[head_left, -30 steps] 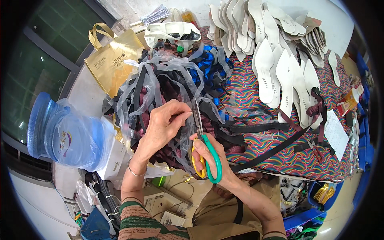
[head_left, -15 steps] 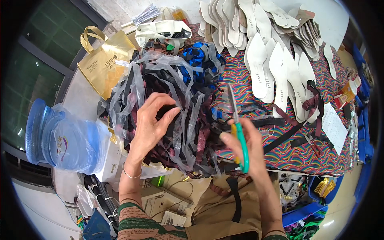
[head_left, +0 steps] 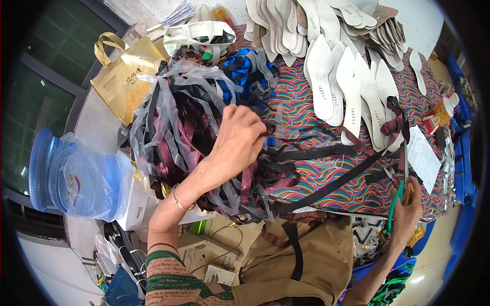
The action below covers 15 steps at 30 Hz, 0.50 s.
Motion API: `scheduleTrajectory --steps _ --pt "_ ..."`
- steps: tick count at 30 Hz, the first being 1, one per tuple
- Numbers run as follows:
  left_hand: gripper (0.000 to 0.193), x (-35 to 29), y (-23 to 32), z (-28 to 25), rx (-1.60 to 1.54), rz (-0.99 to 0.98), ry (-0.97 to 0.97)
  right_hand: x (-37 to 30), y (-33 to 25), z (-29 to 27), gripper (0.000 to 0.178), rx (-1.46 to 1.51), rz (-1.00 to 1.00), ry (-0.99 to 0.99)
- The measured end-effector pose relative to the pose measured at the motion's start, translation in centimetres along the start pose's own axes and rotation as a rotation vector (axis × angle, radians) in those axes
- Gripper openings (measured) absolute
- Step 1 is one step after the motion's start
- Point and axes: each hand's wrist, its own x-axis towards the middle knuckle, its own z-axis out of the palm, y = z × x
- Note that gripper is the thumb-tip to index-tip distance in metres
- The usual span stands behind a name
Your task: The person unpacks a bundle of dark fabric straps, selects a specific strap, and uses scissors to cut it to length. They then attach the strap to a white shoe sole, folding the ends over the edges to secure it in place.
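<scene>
A heap of cut fabric and plastic strips [head_left: 168, 117], black, maroon and translucent grey, covers the left of the table. My left hand [head_left: 240, 135] is over its right edge with fingers curled closed; what is in them is hidden. At the table's right front, my right hand [head_left: 407, 209] grips scissors [head_left: 394, 206] with a teal and yellow handle. Their blades point away from me, next to a maroon strip [head_left: 392, 122] and the insoles. A long black strip [head_left: 334, 184] runs across the patterned cloth between my hands.
White insoles [head_left: 320, 76] lie in overlapping piles at the back right. Beside them are a written sheet [head_left: 424, 155] and a small red-handled tool [head_left: 392, 176]. A gold bag [head_left: 125, 76] and a blue water bottle [head_left: 84, 176] stand left. Blue shiny scraps [head_left: 245, 71] lie behind the heap.
My right hand has carried the scissors far right, to the table's right front. My left hand has moved right across the heap, and its fingers have curled closed. The view has shifted slightly.
</scene>
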Motion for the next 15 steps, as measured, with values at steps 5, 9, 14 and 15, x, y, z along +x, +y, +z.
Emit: scheduleTrajectory --steps 5,9,14,15 --pt "0.017 -2.5 3.3 -0.6 -0.228 0.167 0.082 -1.8 -0.7 -0.6 0.052 0.418 0.205 -0.156" --pt "0.019 -5.0 4.3 0.0 -0.169 0.253 0.050 -2.6 -5.2 1.4 0.057 0.590 0.157 -0.379" --pt "0.022 -6.1 5.1 -0.6 -0.067 0.297 -0.012 -2.7 -9.1 3.4 0.056 1.097 0.361 -0.968" --pt "0.022 -6.6 4.9 -0.7 -0.050 0.306 -0.011 -3.0 -9.9 4.2 0.055 1.067 0.313 -0.956"
